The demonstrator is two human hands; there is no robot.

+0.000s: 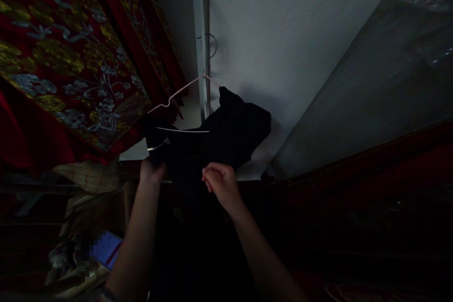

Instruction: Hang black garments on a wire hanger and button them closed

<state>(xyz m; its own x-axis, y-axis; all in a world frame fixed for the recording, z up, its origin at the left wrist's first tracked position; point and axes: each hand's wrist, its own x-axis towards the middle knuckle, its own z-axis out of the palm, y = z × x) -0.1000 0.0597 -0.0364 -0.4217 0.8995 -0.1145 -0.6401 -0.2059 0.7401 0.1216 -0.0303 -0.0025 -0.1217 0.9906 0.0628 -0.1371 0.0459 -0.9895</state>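
A black garment (240,127) hangs on a thin pale wire hanger (182,88), which is hooked at an upright metal strip on a white surface. My left hand (153,172) grips the garment's left lower part, and the cloth hides its fingertips. In front of the garment's lower middle is my right hand (220,181), closed with its fingers curled in. Whatever those fingers may hold is too dark to make out. A thin white line (183,130) crosses the cloth between the hanger and my hands.
Red cloth with gold and silver embroidery (60,52) hangs at the upper left. Clear plastic sheeting (371,71) slants across the right side. A wooden chair-like frame (127,205) and a lit blue screen (107,249) are at the lower left. The metal strip (201,14) runs upward behind the hanger.
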